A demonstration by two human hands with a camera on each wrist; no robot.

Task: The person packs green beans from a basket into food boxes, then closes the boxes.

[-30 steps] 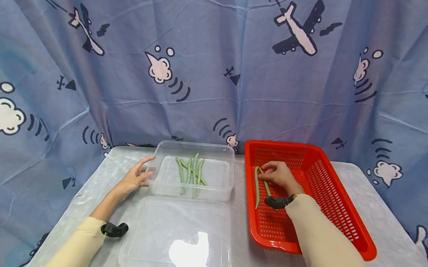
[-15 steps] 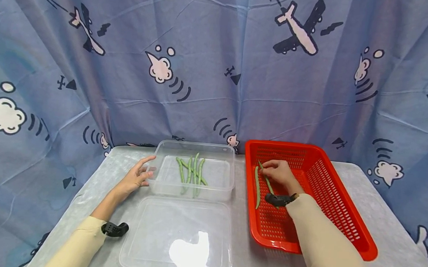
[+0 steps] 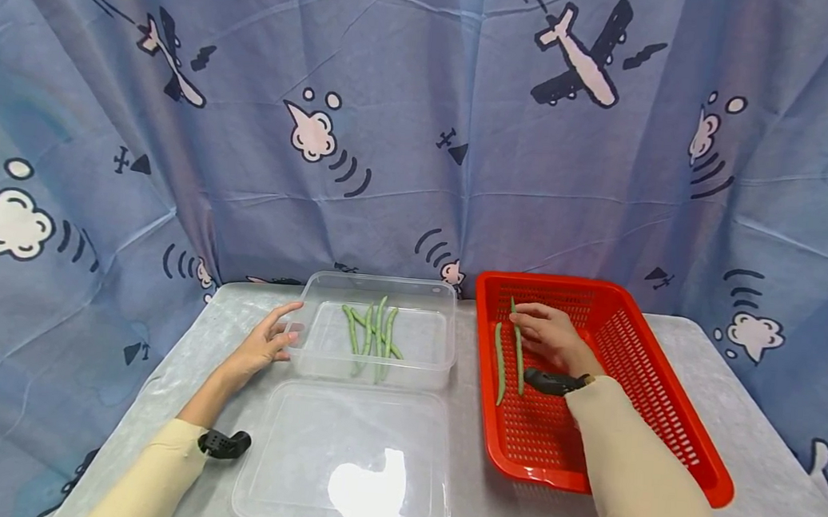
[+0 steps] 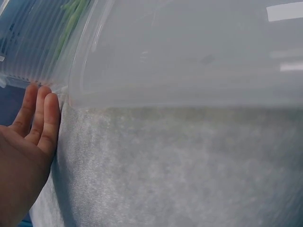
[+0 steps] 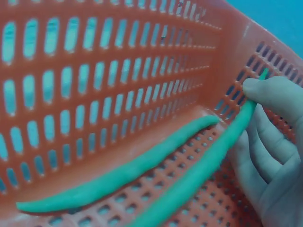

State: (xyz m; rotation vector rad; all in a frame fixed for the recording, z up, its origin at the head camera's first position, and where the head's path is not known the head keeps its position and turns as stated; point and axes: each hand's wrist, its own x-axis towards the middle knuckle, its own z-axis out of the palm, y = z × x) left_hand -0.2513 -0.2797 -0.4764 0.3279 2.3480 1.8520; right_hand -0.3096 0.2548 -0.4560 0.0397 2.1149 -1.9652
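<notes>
Pinched bean (image 3: 520, 368) turned, second bean (image 3: 500, 366) in basket (image 3: 633, 370), beans (image 3: 379, 328) in box (image 3: 421, 333)

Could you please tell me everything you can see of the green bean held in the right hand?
The held bean is long, slender and green, with a slightly bumpy surface and a narrow, pointed far tip. It looks whole and nearly straight. The right hand pinches it near that tip, inside the red plastic basket. It points away from the person, to the right of another bean. Whether its near end touches the basket is unclear.
</notes>
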